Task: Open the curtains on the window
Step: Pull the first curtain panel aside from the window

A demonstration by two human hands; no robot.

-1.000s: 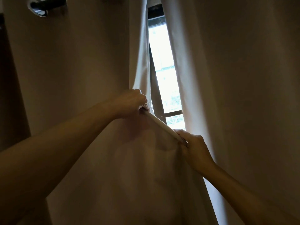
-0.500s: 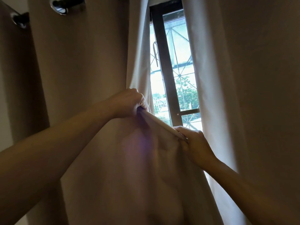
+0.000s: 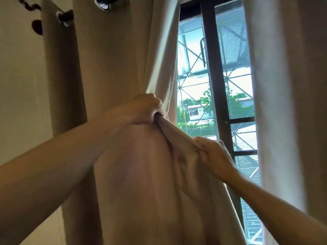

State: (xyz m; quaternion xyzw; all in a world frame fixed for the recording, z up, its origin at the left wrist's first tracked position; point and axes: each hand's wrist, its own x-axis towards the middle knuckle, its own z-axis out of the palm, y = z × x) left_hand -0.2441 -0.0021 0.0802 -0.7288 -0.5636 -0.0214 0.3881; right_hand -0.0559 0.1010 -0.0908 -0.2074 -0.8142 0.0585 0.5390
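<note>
The left curtain [image 3: 115, 68] is plain tan-beige, paler cream along its lit inner edge, with no print. The right curtain [image 3: 286, 85] is the same beige, greyer in shade. The window frame [image 3: 215, 82] is dark brown, nearly black. The wall [image 3: 19, 76] at far left is cream, with dark brown-black marks [image 3: 37, 27] near the top. The grommets [image 3: 103, 5] are shiny silver.
</note>
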